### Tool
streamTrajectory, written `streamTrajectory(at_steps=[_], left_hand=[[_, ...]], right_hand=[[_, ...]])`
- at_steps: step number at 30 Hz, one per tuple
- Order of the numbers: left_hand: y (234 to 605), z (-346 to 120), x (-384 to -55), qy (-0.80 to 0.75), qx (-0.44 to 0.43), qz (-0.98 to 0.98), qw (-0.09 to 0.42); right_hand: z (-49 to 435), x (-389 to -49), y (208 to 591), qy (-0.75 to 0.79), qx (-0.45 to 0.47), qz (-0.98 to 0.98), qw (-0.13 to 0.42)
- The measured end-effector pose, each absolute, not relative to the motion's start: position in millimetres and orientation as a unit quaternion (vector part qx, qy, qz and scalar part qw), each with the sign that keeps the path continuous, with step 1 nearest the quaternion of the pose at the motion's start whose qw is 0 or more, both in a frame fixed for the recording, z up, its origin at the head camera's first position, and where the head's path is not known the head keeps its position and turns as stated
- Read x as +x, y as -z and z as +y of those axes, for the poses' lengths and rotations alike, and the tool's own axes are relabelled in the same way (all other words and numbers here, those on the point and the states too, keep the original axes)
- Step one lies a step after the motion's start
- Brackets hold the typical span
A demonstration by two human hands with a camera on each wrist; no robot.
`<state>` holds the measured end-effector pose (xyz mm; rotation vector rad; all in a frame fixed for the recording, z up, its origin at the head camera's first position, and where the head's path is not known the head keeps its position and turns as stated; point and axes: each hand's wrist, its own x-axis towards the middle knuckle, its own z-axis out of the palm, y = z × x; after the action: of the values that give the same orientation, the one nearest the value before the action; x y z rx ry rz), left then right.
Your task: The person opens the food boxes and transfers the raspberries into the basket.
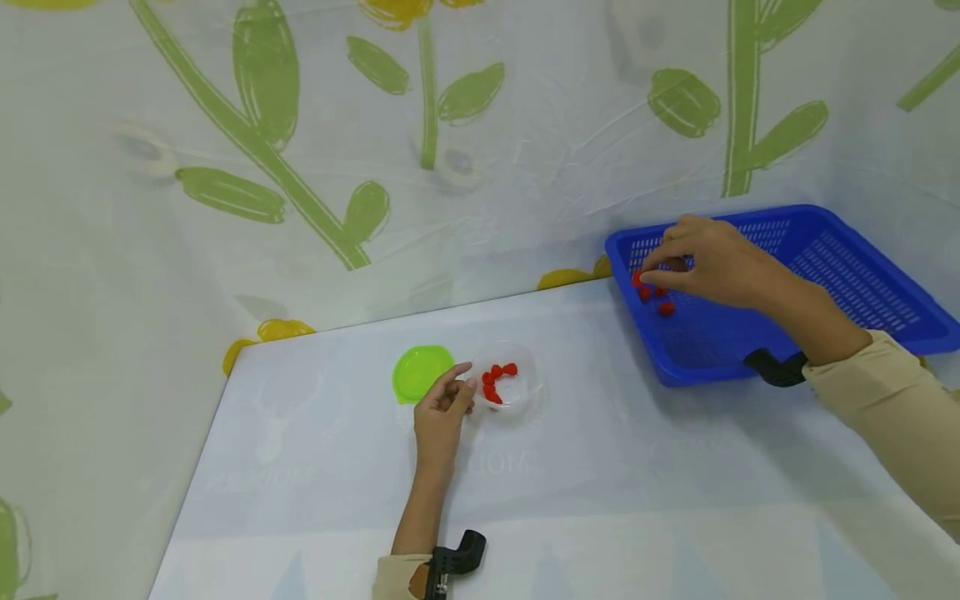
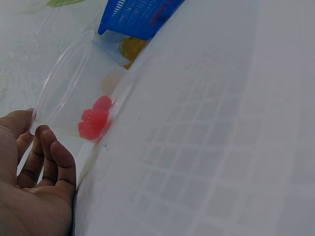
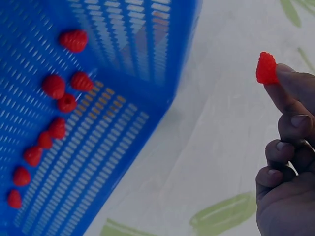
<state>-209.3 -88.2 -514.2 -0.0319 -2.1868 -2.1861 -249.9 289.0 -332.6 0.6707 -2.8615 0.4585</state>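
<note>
In the right wrist view my right hand [image 3: 290, 137] pinches a red raspberry [image 3: 266, 68] between thumb and index finger. The head view shows that hand [image 1: 705, 260] above the left part of a blue basket [image 1: 720, 342]. Several more raspberries [image 3: 53, 86] lie in the basket along one wall. My left hand [image 1: 444, 410] is at the near left side of a clear plastic bowl [image 1: 525, 390], thumb and fingers holding its rim. Several raspberries [image 2: 94, 123] sit inside the bowl, gathered on its left side in the head view.
A bright green lid [image 1: 420, 375] lies on the white-covered table [image 1: 600, 467], left of the bowl and close to my left fingers. Behind the table hangs a white cloth [image 1: 540, 167] with a green leaf pattern. The basket stands at the table's back right.
</note>
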Motion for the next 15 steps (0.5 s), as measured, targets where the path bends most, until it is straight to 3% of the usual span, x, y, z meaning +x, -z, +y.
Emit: streamTrajectory(at_steps=[15], left_hand=[[503, -88, -208, 0.711, 0.004, -0.704, 0.001]], right_hand=[[331, -263, 343, -0.138, 0.181, -0.973, 0.041]])
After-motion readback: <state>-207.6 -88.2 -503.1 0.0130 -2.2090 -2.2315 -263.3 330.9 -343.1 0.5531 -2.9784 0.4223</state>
